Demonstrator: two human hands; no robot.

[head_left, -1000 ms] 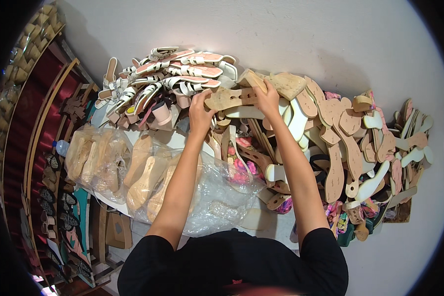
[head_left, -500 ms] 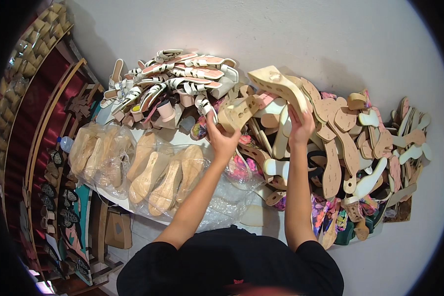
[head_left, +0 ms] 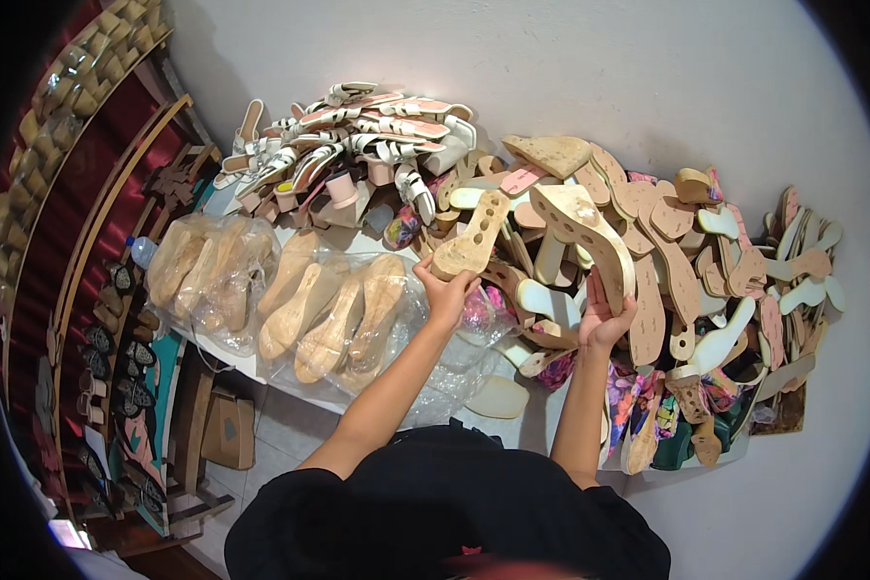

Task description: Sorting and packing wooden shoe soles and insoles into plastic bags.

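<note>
My left hand (head_left: 447, 295) is closed on the near end of a pale wooden shoe sole (head_left: 472, 235), whose underside shows several dark round holes. My right hand (head_left: 606, 324) grips a second, longer wooden heeled sole (head_left: 584, 218) by its lower end, which curves down toward my palm. Its block end points up and left and has holes too. Both soles are held apart, above a heap of loose insoles (head_left: 669, 261). On the back of that heap lies another wooden heeled sole (head_left: 548, 153), touched by neither hand.
White strappy sandals (head_left: 387, 130) are piled at the back left against the wall. Plastic bags of wooden soles (head_left: 321, 319) cover the table's left side. Floral pieces (head_left: 628, 416) hang at the front right. A shelf (head_left: 130, 184) with shoes stands far left, a cardboard box (head_left: 228, 430) below.
The right-hand sole has come down and nearer to me, and the wooden sole on the heap behind shows now. The left-hand sole has turned, with its holed underside more in view.
</note>
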